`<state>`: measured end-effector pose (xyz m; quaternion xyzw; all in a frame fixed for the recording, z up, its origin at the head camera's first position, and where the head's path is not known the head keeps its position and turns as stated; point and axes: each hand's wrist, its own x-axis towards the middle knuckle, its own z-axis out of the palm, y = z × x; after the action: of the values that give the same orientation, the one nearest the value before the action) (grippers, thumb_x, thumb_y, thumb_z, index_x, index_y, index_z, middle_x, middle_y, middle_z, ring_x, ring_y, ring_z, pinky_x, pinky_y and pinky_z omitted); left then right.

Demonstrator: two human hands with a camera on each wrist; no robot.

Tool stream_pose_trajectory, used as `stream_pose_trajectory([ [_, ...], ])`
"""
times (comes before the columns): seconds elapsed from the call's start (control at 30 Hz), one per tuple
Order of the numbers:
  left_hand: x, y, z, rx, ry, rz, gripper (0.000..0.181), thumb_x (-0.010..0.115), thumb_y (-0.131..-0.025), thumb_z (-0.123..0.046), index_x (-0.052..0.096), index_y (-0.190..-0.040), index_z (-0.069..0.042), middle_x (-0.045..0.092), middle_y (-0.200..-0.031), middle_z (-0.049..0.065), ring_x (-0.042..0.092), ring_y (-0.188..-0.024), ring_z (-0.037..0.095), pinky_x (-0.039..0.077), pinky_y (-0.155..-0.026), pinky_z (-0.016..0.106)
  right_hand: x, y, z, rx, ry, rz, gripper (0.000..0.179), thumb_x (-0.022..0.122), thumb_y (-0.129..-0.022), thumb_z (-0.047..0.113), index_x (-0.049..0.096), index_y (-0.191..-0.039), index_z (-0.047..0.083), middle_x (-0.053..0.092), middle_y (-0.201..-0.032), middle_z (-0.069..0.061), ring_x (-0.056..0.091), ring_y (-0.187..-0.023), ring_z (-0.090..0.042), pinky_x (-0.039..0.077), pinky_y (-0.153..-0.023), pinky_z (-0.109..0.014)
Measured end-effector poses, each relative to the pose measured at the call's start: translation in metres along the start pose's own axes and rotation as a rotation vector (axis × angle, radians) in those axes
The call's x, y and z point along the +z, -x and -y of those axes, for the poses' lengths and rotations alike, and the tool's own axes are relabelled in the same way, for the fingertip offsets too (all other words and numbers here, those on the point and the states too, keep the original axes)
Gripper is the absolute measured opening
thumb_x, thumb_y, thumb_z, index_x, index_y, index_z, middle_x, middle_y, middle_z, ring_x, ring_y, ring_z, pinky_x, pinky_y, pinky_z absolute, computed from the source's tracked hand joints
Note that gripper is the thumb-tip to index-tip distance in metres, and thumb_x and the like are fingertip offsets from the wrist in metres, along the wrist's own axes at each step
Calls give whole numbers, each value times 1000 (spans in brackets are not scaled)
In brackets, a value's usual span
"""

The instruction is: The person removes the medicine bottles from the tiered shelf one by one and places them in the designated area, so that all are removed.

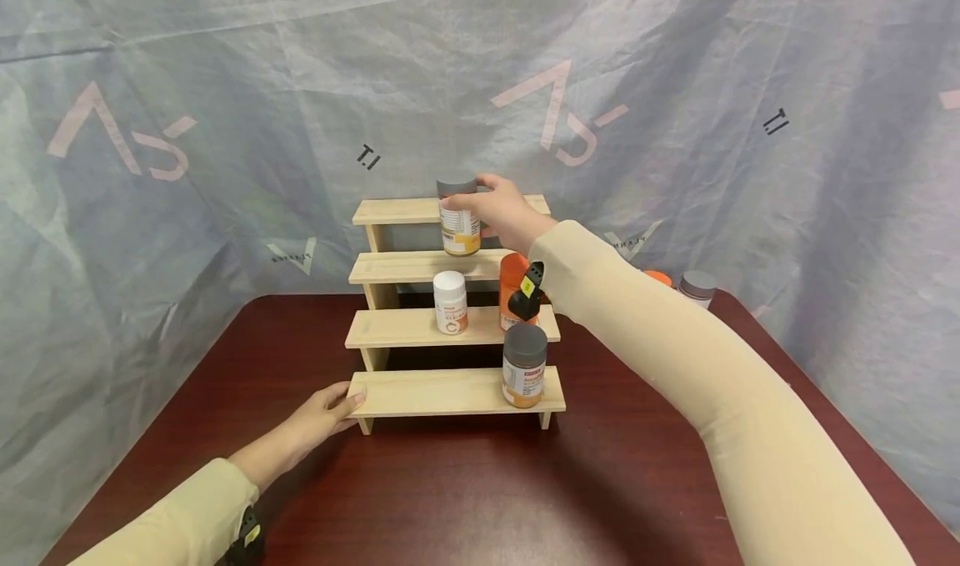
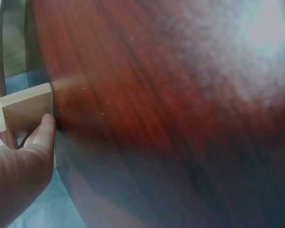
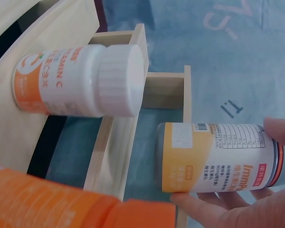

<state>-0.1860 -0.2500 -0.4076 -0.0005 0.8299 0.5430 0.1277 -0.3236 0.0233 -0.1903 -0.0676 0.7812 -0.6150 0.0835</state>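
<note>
At the upper shelves (image 1: 401,264) of a wooden rack (image 1: 401,327), my right fingers (image 1: 467,202) clamp a grey-lidded jar (image 1: 461,226); my left fingers (image 1: 348,404) pinch the lowest shelf (image 1: 431,392) at left.

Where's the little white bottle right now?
In the head view, the white bottle stands on the second-lowest step of the wooden rack, left of the orange bottle and below the jar held in the right hand.

Dark red desk (image 1: 450,499) bearing a four-step wooden shelf (image 1: 427,393)
Second step up: white vitamin C bottle (image 1: 451,303) and orange bottle (image 1: 511,272); lowest step, right end: grey-lidded jar (image 1: 524,368). Desk, far right: another grey-lidded jar (image 1: 698,284) beside an orange-topped container (image 1: 657,277), partly hidden.
</note>
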Motion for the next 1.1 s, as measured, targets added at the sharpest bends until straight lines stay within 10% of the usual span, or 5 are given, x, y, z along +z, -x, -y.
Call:
stream_pose_trajectory([
  [1.1, 1, -4, 3, 20, -4, 6, 61, 48, -103, -26, 26, -143, 15, 43, -137, 37, 52, -125, 40, 49, -104, 43, -48, 6, -27, -26, 0, -30, 88, 71, -88, 36, 18, -156, 20, 25, -159, -3, 40, -138, -23, 41, -112, -41],
])
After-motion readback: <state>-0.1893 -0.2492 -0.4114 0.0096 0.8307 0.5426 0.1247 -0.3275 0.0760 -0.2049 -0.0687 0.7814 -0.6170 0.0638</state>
